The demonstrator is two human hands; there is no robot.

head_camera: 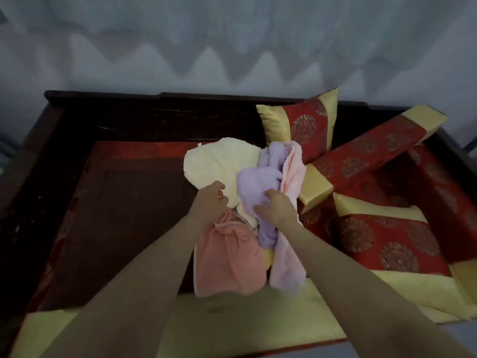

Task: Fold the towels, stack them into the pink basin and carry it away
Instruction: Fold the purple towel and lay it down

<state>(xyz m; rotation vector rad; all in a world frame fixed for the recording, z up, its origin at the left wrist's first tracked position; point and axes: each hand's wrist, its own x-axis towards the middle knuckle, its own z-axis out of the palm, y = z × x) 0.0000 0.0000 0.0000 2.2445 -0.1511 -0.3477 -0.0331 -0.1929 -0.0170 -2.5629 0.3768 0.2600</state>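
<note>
Right hand (277, 209) grips the lilac towel (258, 183), its length running near-to-far.

The head-worn camera is looking forward and steeply down from above the person's forearms, facing a dark wooden bench (124, 117) backed by a pale curtain (232, 34). It is sitting close: the left hand (209, 200) and right hand (277, 206) are reaching mid-frame onto the towel pile (222, 161).

Fluffy matt terry towels (232, 192); glossy satin cushions (299, 125); dark polished wooden bench (129, 117).
</note>
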